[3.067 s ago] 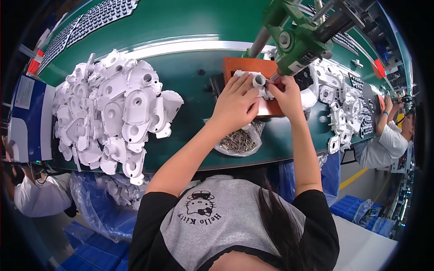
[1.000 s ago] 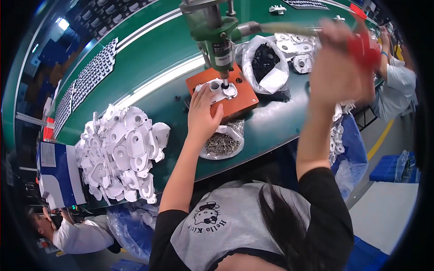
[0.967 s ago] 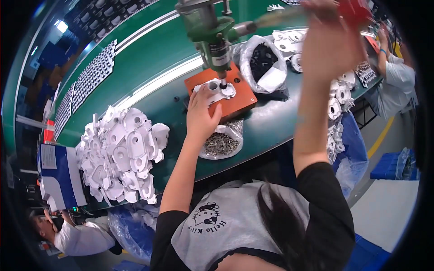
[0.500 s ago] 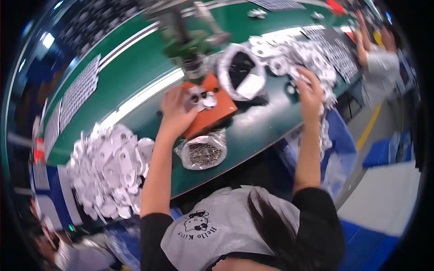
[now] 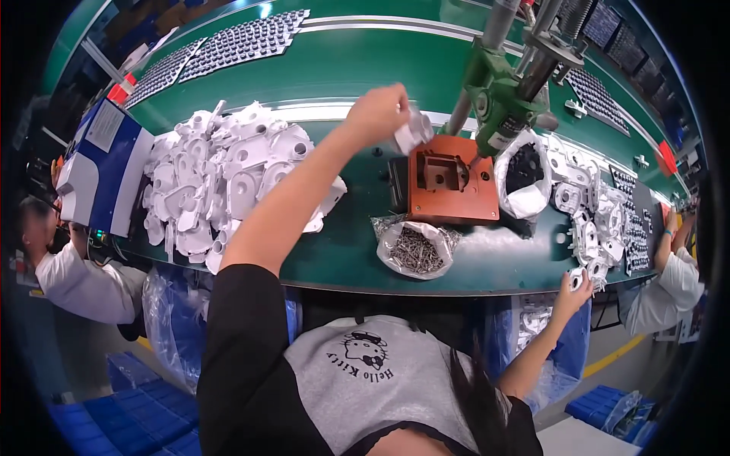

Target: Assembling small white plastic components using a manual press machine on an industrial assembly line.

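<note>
My left hand (image 5: pixel 374 115) is closed round a white plastic housing (image 5: pixel 414 131), raised beside the left rear corner of an orange fixture block (image 5: pixel 453 199). The recess in the block's top shows bare, under a green bench press (image 5: pixel 496 102). Over at the table's front edge on the right, my right hand (image 5: pixel 572 296) grips another white plastic part (image 5: pixel 577 280), with a round opening in it, close to a heap of similar parts (image 5: pixel 585 235).
A large pile of white plastic parts (image 5: pixel 236 171) covers the left of the table. An open bag of small metal pins or screws (image 5: pixel 414 251) sits before the block. Right of it stands a white bag of black pieces (image 5: pixel 523 175). Other people work at both sides.
The view has turned left. My left hand has lifted a white housing from the orange block and moved it leftward. My right hand has come toward the table's front edge with its part.
</note>
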Demonstrator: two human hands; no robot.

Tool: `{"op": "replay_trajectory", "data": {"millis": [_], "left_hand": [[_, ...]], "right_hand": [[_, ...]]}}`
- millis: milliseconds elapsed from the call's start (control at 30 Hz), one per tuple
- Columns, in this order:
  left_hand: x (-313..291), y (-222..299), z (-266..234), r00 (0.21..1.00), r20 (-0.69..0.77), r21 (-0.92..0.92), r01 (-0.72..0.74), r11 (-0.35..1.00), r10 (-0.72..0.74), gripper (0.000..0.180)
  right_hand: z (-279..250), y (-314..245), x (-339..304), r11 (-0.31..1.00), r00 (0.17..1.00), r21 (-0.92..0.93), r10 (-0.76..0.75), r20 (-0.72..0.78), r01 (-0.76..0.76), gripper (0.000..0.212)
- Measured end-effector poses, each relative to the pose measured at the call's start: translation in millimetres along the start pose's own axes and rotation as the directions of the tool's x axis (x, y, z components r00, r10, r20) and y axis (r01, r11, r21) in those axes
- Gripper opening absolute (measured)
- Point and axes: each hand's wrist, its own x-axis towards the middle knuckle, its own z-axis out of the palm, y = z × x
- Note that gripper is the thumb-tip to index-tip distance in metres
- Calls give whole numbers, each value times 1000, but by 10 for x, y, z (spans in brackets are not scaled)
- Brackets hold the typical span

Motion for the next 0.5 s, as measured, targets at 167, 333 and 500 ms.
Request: {"op": "replay_trajectory", "data": {"millis": [167,333,500], "left_hand": [[-111,-367,-244,793,-545,108,-256,961,272,50],[-924,-333,-908,963,-91,228,268,936,-254,50],[-1400,-717,-794,885,-6,685,343,643,-466,54]], "right_hand": [[203,-217,57,942,981,-299,180,66,-153,56],[241,-171,-24,911,967,-324,243,-79,-256,54],[297,-42,13,955,969,-181,218,-113,-236,53]]}}
